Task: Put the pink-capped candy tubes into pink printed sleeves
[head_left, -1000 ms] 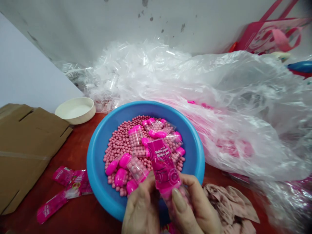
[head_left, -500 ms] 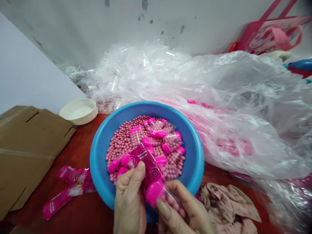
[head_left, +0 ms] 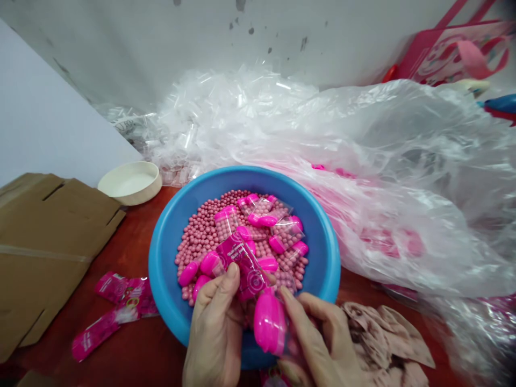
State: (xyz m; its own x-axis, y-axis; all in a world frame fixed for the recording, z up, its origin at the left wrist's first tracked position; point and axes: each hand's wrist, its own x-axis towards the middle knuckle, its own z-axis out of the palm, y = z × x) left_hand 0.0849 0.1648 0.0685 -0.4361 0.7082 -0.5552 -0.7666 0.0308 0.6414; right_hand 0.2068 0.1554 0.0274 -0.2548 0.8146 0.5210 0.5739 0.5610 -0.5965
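Observation:
My left hand [head_left: 215, 322] is closed on a magenta printed wrapper [head_left: 242, 263], thumb on top, over the near side of a blue basin [head_left: 159, 269]. Beside it, my right hand [head_left: 322, 338] grips a clear container with a glossy pink cap [head_left: 270, 322]. The cap faces the wrapper's lower end; whether they touch is unclear. My fingers hide most of the container's clear body. In the basin lie many small pink balls [head_left: 201, 228] and several pink-capped clear containers [head_left: 286, 235] filled with such balls.
Magenta wrappers [head_left: 97, 333] and flattened cardboard [head_left: 44, 258] lie left on the red table. A white round dish [head_left: 131, 183] stands behind them. Clear plastic pieces [head_left: 226, 113] and a large plastic bag [head_left: 403, 161] fill the back and right. A brownish-pink cloth [head_left: 387, 338] lies at right.
My right hand has turned the container so its pink cap points up, and the cap has shifted slightly right. The wrapper in my left hand has tilted a little.

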